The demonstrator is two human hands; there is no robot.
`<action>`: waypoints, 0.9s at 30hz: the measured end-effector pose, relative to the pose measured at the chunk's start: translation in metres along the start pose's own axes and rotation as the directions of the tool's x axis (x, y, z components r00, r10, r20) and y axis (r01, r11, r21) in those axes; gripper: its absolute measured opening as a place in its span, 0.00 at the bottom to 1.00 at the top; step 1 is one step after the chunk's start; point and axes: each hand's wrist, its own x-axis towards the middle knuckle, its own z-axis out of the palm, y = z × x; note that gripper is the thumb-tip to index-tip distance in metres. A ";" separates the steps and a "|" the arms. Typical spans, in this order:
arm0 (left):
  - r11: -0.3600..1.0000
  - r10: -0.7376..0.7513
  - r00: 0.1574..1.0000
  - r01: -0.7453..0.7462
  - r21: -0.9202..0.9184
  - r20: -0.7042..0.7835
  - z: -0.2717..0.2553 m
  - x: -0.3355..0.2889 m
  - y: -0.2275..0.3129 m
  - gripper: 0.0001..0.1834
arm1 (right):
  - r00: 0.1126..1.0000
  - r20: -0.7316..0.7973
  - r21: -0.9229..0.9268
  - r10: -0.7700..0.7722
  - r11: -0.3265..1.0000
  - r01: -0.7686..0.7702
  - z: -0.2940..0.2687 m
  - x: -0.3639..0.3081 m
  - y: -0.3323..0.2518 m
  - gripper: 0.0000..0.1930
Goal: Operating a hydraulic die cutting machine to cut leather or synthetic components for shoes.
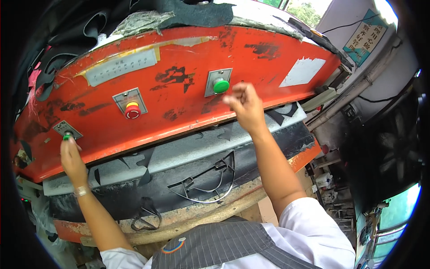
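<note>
My left hand [72, 162] reaches up to a small green button [67, 136] on the red machine front [179, 103], its fingertips at the button; it grips nothing. My right hand [245, 107] is raised just beside a larger green push button [221, 85], a small gap apart, with fingers loosely bent and nothing in them. Between the hands sits a red stop button with a yellow collar [132, 110]. Below, a curved metal cutting die [206, 184] lies on the black sheet [156, 188]. A smaller black looped frame [147, 220] lies near the front edge.
A pale grey cutting pad [179, 154] with dark offcuts runs under the red front. Dark sheet material [197, 13] is heaped on top of the machine. A large black fan [394, 152] stands at the right, and a pipe [345, 105] runs along the wall.
</note>
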 end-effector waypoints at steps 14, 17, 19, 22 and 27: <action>0.995 0.007 0.711 -0.072 0.063 0.704 0.043 -0.290 0.128 0.09 | 0.719 0.684 -0.510 0.120 0.784 0.354 -0.097 -0.235 0.008 0.25; 0.982 -0.020 0.802 -0.097 0.163 0.597 0.059 -0.302 0.142 0.10 | 0.719 0.689 -0.487 0.086 0.790 0.373 -0.096 -0.233 0.017 0.25; 0.979 -0.046 0.854 -0.065 0.193 0.518 0.065 -0.306 0.141 0.12 | 0.642 0.760 -0.425 0.104 0.826 0.370 -0.102 -0.221 0.022 0.25; 0.960 -0.071 0.873 -0.071 0.270 0.483 0.064 -0.309 0.140 0.13 | 0.462 0.847 -0.405 0.262 0.881 0.244 -0.101 -0.166 0.015 0.23; 0.918 -0.104 0.882 -0.093 0.385 0.460 0.070 -0.305 0.146 0.15 | 0.838 0.545 -0.323 0.029 0.929 0.178 -0.041 -0.062 0.070 0.23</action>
